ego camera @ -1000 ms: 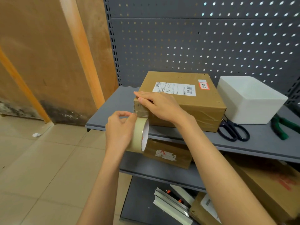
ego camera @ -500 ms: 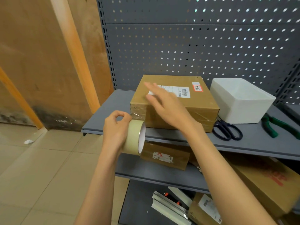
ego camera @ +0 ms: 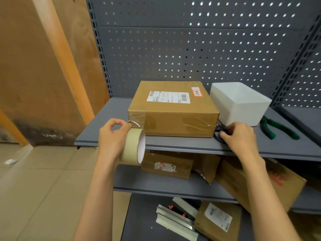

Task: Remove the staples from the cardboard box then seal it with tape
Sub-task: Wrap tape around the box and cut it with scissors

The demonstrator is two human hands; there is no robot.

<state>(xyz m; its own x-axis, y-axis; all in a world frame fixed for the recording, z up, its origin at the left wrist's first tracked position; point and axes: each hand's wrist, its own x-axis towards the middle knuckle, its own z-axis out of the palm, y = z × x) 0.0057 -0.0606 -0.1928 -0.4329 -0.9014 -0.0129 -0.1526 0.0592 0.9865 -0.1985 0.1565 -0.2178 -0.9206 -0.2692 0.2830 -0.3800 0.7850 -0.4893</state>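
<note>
A flat brown cardboard box (ego camera: 173, 110) with a white shipping label lies on the upper grey shelf (ego camera: 173, 142). Clear tape is stuck across its front left corner and front right side. My left hand (ego camera: 112, 136) holds a beige tape roll (ego camera: 132, 146) in front of the box's left corner, with a clear strip running from the roll to the box. My right hand (ego camera: 239, 136) is closed on the dark scissors (ego camera: 219, 134) that lie on the shelf by the box's front right corner; the hand hides most of them.
A white plastic bin (ego camera: 239, 103) stands right of the box. Green-handled pliers (ego camera: 279, 127) lie further right on the shelf. A grey pegboard rises behind. Lower shelves hold more cardboard boxes (ego camera: 166, 166) and metal strips (ego camera: 175, 220). A wooden wall and tiled floor lie to the left.
My right hand left the top of the box and moved right to the scissors, closing on them. My left hand kept the tape roll at the box's left corner.
</note>
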